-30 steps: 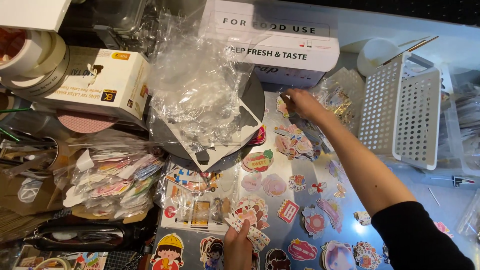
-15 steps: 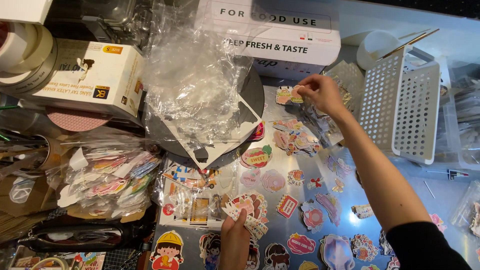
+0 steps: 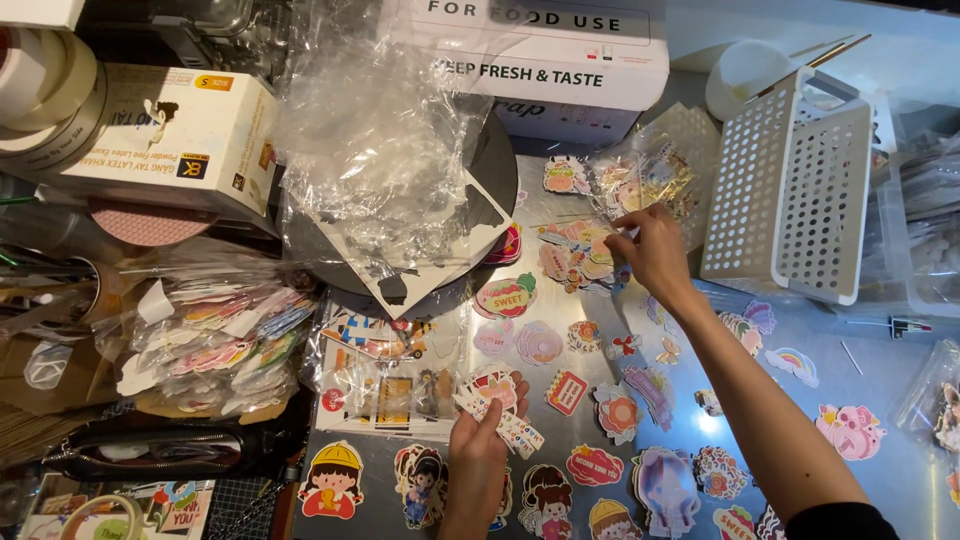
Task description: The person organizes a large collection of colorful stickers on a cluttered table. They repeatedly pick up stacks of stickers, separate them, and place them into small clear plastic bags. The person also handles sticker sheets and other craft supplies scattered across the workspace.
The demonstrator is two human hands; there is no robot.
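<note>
My left hand [image 3: 480,440] holds a small fan of colourful stickers [image 3: 500,408] low in the middle of the view. My right hand [image 3: 655,255] reaches forward, with its fingers pinched on a clear plastic bag of stickers [image 3: 590,250] that lies on the shiny table. Several loose cartoon stickers [image 3: 600,465] are spread over the metal surface around both hands. Another clear bag with stickers [image 3: 645,175] lies just beyond my right hand.
A white perforated basket [image 3: 790,190] stands at the right. A white carton [image 3: 560,60] and crumpled clear plastic [image 3: 370,140] over a dark round plate lie at the back. A glove box [image 3: 170,135], tape rolls [image 3: 40,90] and bagged stickers [image 3: 220,340] crowd the left.
My right hand came back from the far pile toward me and lowered onto the bag of stickers. My left hand kept its fan of stickers nearly still.
</note>
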